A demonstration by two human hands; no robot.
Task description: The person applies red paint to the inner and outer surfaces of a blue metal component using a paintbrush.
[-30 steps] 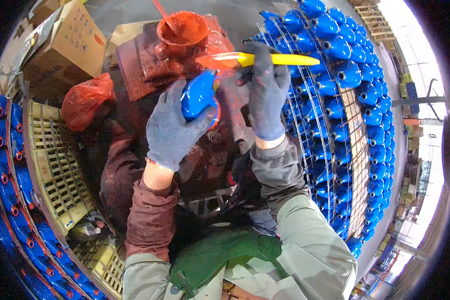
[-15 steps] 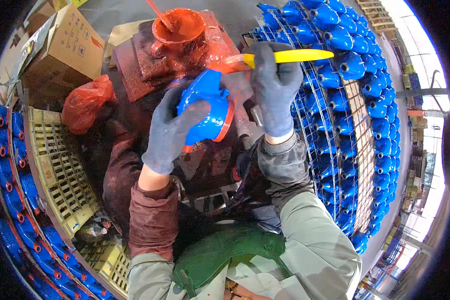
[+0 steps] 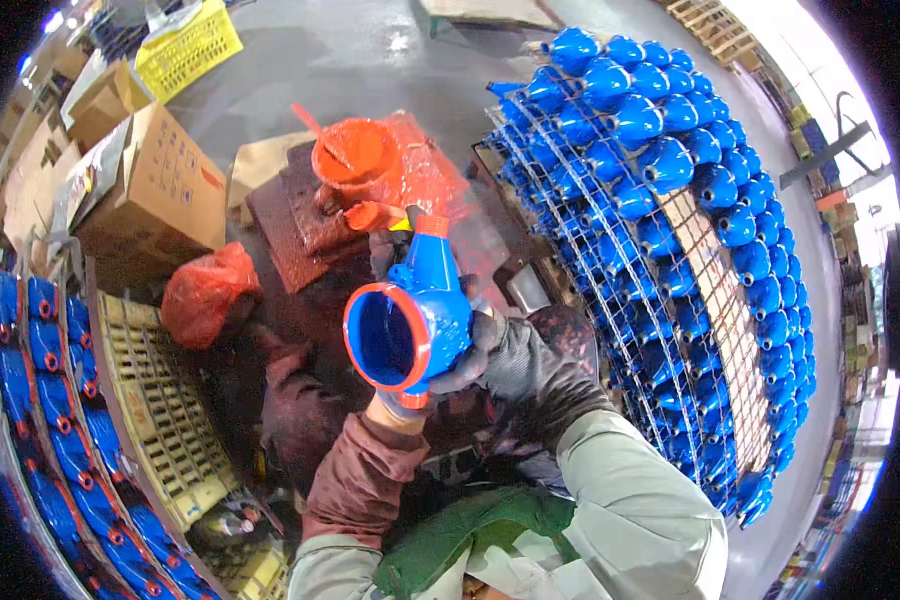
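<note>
Indoors | grey floor | red-smeared sheets, perhaps cardboard | blue casting held

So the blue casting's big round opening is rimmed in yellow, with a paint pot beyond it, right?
Not quite: the head view shows the big opening's rim is orange-red, not yellow. The blue casting and the paint pot beyond it are as you say.

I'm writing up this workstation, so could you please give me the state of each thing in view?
Blue casting: held up, wide opening facing the camera, rim red-orange
Right hand: gloved, holding the casting's side
Paintbrush: bristles coated red-orange, handle mostly hidden
Paint pot: open, paint-covered
Red stick: leaning in the pot
Red plastic bag: crumpled
Castings at right: painted blue, stacked in rows
</note>
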